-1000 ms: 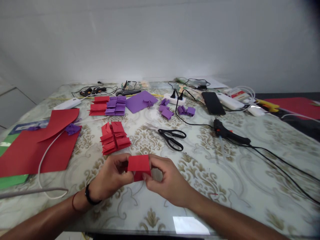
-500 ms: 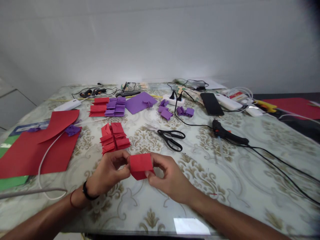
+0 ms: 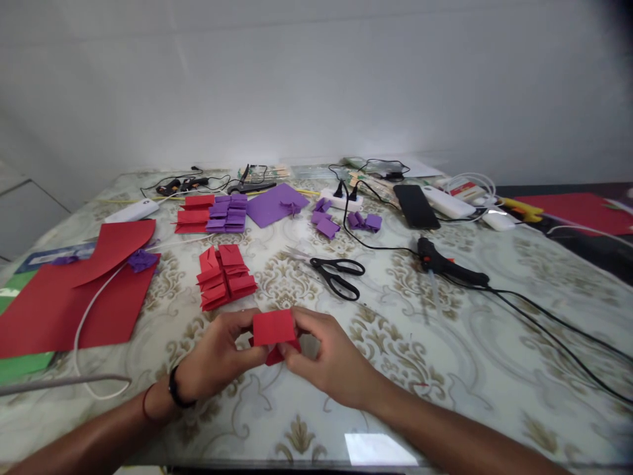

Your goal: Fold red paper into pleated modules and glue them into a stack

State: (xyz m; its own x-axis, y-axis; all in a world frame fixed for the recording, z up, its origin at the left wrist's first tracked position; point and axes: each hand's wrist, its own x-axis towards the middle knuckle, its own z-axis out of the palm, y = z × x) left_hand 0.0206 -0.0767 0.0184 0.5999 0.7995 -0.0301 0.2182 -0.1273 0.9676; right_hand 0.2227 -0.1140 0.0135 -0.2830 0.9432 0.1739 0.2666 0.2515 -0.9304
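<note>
Between my two hands is a folded piece of red paper (image 3: 273, 326), held just above the table near its front edge. My left hand (image 3: 222, 353) pinches its left side with thumb and forefinger. On the right side, my right hand (image 3: 329, 356) grips it, the thumb pressed at the lower front fold. Just beyond my left hand lie several folded red paper pieces (image 3: 226, 277) in two rows. Black-handled scissors (image 3: 339, 267) rest on the table past my right hand, blades partly apart.
Red sheets (image 3: 99, 310) and a white cable (image 3: 79, 330) lie at left. Further back are red and purple folded pieces (image 3: 227, 213), a purple sheet (image 3: 271, 204) and a power strip (image 3: 341, 198). A glue gun (image 3: 452, 264) and a phone (image 3: 416, 206) are at right.
The red paper has tilted and moved slightly left and down, its lower folds now spreading beneath the flat top. My left thumb has shifted right, under its front edge.
</note>
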